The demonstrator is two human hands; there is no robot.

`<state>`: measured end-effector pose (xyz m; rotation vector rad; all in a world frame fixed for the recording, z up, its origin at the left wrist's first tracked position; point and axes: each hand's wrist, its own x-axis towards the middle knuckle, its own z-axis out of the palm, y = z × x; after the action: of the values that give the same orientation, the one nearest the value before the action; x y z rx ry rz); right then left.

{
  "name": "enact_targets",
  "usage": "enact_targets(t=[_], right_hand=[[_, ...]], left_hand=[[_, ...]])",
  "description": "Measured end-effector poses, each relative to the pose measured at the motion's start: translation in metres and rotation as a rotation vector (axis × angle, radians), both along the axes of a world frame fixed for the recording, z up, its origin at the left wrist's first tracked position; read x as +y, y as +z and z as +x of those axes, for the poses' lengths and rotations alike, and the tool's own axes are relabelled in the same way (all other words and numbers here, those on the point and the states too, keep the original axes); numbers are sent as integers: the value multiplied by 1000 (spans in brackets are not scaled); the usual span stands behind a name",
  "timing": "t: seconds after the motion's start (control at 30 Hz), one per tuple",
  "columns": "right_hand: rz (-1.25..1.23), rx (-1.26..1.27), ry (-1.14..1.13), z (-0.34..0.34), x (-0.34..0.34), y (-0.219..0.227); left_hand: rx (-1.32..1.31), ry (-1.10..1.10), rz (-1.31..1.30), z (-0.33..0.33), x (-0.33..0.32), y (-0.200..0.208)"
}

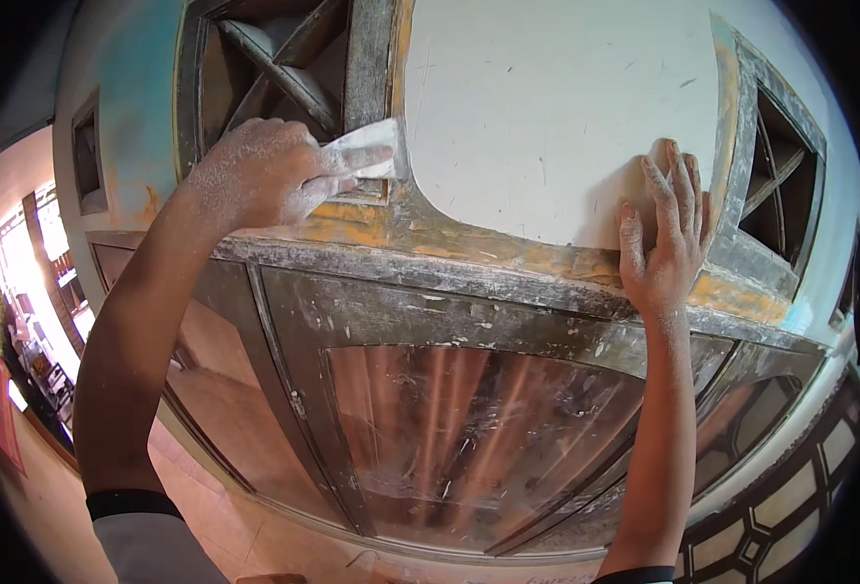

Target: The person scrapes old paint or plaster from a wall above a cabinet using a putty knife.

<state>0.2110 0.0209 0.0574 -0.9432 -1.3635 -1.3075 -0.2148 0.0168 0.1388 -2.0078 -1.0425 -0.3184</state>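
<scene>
At the lower corner of the wooden frame (pixel 368 68), near the white panel (pixel 556 117), a pale sheet (pixel 381 135) is gripped by the left hand (pixel 259 175); if it slips sideways, its edge may scratch the white panel. The right hand (pixel 670 243) lies open on this panel where, being dusty, it could slide.

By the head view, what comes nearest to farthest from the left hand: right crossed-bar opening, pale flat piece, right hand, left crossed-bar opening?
1. Pale flat piece: held in the left hand.
2. Left crossed-bar opening: just above that hand.
3. Right hand: at the white panel's lower right.
4. Right crossed-bar opening: farther right.
</scene>
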Motion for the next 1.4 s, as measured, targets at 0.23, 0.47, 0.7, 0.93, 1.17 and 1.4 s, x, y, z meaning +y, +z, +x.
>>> enact_targets(t=[0.23,0.47,0.7,0.93,1.17,1.4], right_hand=[[8,0,20,-1,0,0],[0,-14,26,-3,-4,2],[-22,-2,13,3,-6,0],[-9,23,304,-5,-25,-18],[-608,723,1411,-16,-94,-74],[-651,769,1294,37,-115,-99]], left_hand=[[-14,50,-73,6,-12,-6],[-41,-19,-24,10,-15,-22],[-336,-124,-291,50,-35,-46],[-819,-720,-390,175,-50,-63],[-1202,-1246,-588,308,-67,-100],[-1108,-1438,-669,361,-57,-138]])
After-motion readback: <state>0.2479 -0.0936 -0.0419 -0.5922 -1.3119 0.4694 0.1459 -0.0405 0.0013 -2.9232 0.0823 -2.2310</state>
